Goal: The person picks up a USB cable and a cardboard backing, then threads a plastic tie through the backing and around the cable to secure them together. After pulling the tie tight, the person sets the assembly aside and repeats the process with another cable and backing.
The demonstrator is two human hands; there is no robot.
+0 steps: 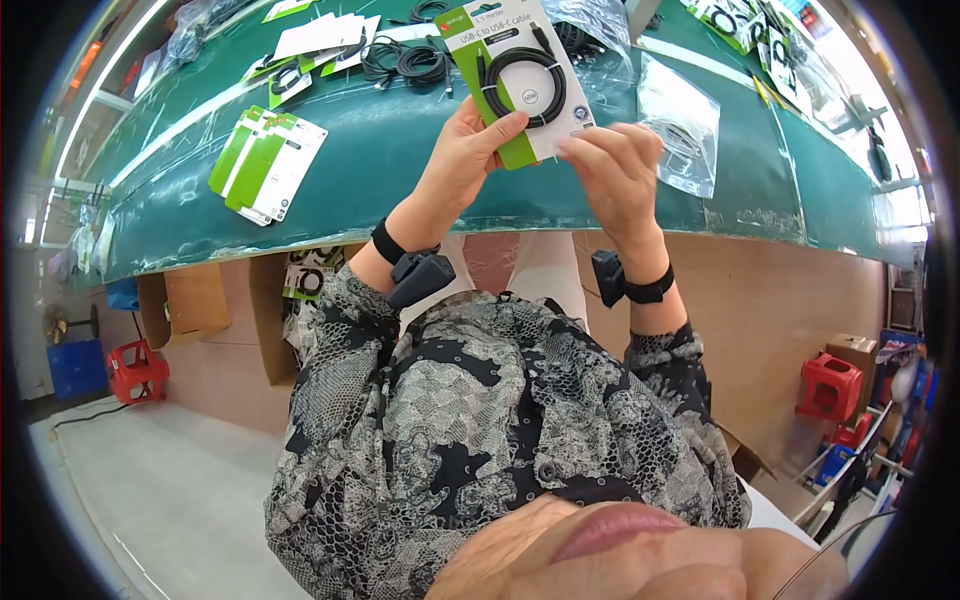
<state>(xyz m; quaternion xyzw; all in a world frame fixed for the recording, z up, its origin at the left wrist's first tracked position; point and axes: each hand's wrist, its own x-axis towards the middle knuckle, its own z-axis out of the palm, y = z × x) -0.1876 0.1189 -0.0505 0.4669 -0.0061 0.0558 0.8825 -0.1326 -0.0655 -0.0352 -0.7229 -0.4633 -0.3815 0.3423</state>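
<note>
My left hand (468, 150) grips the lower left part of a green and white packaging card (515, 35), its thumb lying across the front. A coiled black cable (490, 85) is fastened to the card's face with small ties. At the card's lower right corner is my right hand (622, 172), its fingers drawn together. What those fingertips pinch, if anything, is too small to make out. A stack of bare cards (282, 170) lies to the left on the green table. Behind it are several loose coiled black cables (425, 65).
The green tabletop (390, 200) ends in a front edge just before me. To the right lies a clear plastic bag (680, 130) holding thin pale strips. More cards (318, 40) lie at the back left, and carded cables (735, 25) at the far right. A cardboard box (268, 320) stands below the table.
</note>
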